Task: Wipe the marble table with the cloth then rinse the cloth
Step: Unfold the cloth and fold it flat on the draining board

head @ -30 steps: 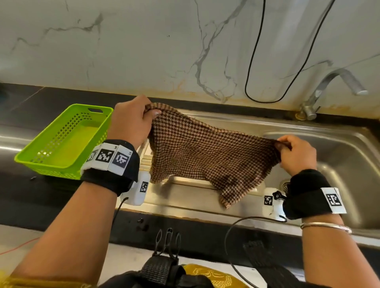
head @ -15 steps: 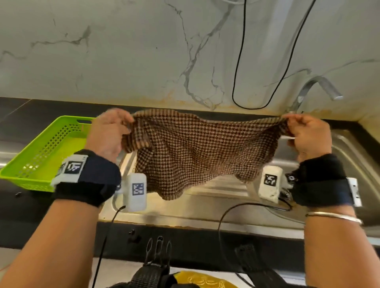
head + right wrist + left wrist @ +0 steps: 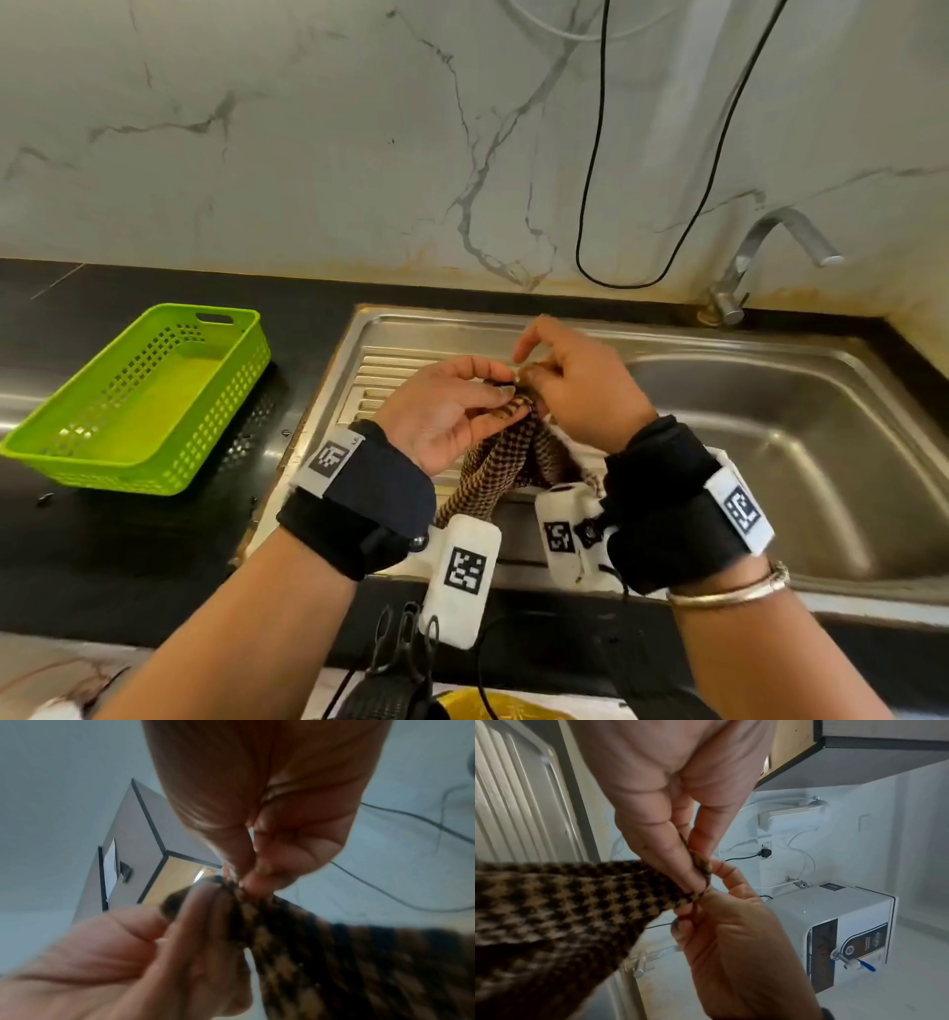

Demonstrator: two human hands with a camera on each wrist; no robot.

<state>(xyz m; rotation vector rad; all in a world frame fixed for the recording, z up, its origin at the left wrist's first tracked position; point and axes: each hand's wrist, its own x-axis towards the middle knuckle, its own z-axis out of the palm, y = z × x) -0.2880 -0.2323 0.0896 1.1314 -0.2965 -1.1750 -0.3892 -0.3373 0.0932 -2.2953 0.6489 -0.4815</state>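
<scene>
Between the hands: cloth (image 3: 506, 452), checked brown and tan, its top edge gathered where the two hands meet, the rest hanging down between the wrists.
Left hand (image 3: 447, 411): fingers and thumb pinch the cloth's top edge; in the left wrist view the fingertips (image 3: 687, 874) close on a fold of it.
Right hand (image 3: 575, 390): touches the left hand at the same gathered edge, thumb and fingers pinched on the cloth, forefinger lifted free above.
Below the hands: sink (image 3: 770, 426), steel; the cloth hangs over its ribbed drainboard, left of the basin.
Beyond the right hand: tap (image 3: 760, 257), at the back wall.
Left of the left hand: basket (image 3: 149, 395), green, on the dark counter.
</scene>
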